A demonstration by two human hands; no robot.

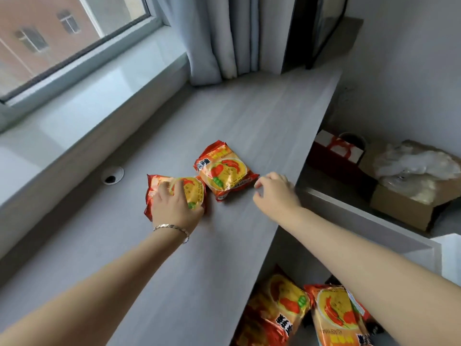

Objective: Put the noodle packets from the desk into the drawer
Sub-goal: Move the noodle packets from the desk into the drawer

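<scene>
Two orange-red noodle packets lie on the grey desk [239, 116]. My left hand [174, 206], with a bracelet at the wrist, is clasped over the left packet [194, 193]. The right packet [225, 169] lies beside it, touching it at a corner. My right hand [274, 193] hovers just right of that packet, fingers curled and apart, holding nothing. Below the desk's right edge the open drawer [359, 216] holds two more packets, one [277, 313] to the left and one [336, 313] partly under my right forearm.
A round cable hole [112, 175] sits in the desk at the left. A window sill [74, 116] and curtain [224, 38] bound the far side. Beyond the drawer, a cardboard box [409, 211] with white plastic and a red-and-white bag [336, 152] stand on the floor.
</scene>
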